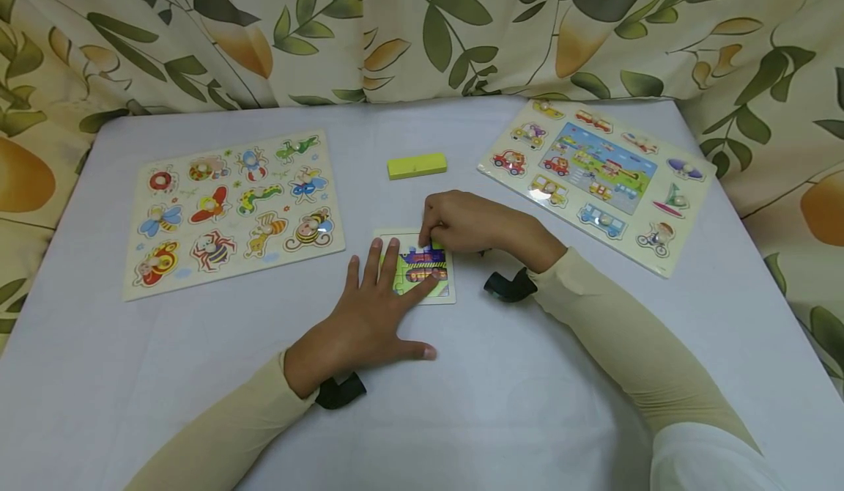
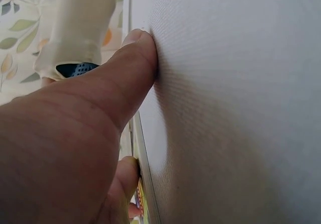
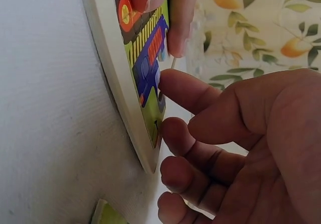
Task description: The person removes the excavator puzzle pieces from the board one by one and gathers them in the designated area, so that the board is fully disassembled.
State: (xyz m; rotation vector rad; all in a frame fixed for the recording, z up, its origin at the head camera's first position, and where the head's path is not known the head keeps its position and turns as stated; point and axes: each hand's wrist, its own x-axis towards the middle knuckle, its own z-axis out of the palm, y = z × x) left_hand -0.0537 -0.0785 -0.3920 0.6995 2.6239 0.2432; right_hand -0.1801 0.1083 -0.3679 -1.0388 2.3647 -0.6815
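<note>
A small jigsaw puzzle point(image 1: 425, 262) in a pale frame, with a purple vehicle and a black-and-yellow striped band, lies mid-table. My left hand point(image 1: 369, 315) rests over its left side, fingers spread. The left thumb point(image 2: 135, 58) is off the frame, against the white cloth. My right hand point(image 1: 464, 221) is at the puzzle's far right corner. In the right wrist view its index fingertip point(image 3: 168, 81) touches the picture by the purple vehicle; the other fingers are loosely bent beside the frame. A green-topped flat piece point(image 3: 108, 214) lies on the cloth near the frame, partly out of view.
An insect peg board point(image 1: 234, 212) lies at the left, and a vehicle peg board point(image 1: 596, 179) at the back right. Behind the puzzle is a yellow-green box point(image 1: 417, 165). Leaf-patterned curtains point(image 1: 422, 37) hang along the far table edge.
</note>
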